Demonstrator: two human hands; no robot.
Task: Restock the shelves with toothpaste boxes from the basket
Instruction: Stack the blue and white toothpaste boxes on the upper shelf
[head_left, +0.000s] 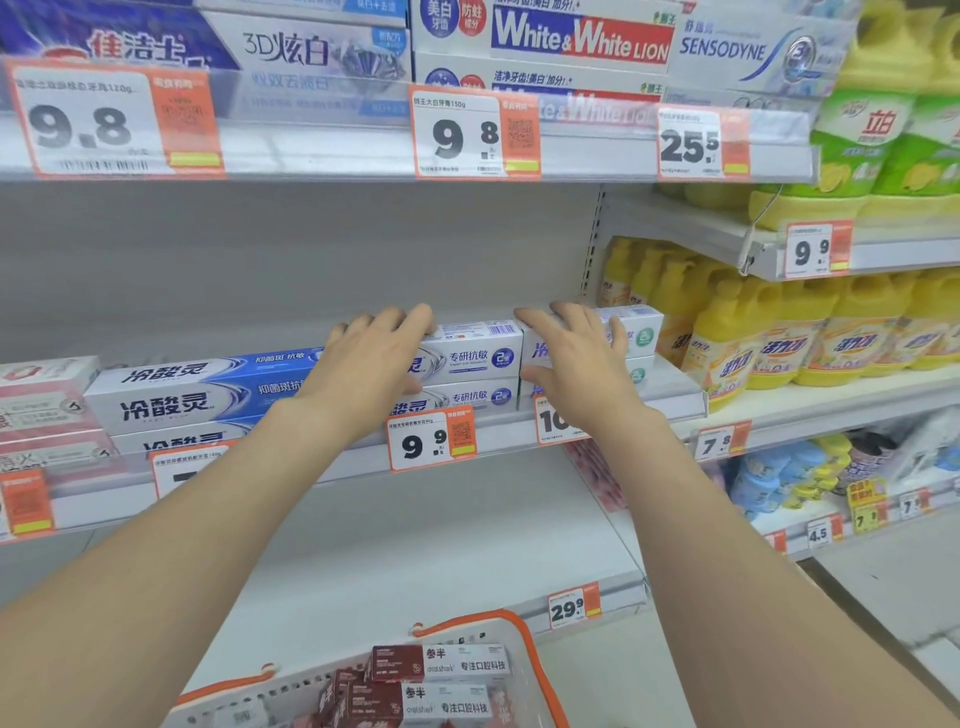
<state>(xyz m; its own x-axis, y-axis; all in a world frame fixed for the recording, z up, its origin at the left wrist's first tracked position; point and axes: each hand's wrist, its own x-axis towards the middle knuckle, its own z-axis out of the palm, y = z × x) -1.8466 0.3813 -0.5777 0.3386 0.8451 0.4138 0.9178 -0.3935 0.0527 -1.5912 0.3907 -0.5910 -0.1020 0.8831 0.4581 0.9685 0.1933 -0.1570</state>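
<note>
Two bare hands reach to the middle shelf (675, 402). Left hand (371, 364) lies flat, fingers spread, on a stack of white toothpaste boxes (467, 358); right hand (576, 358) lies flat and spread on the neighbouring stack (641, 332), gripping nothing. They appear to be squaring up boxes already placed. More toothpaste boxes, dark red and white (441, 680), wait in the orange-rimmed basket (535, 670) below. The next move likely calls for lowering a hand to the basket and closing it around a box.
</note>
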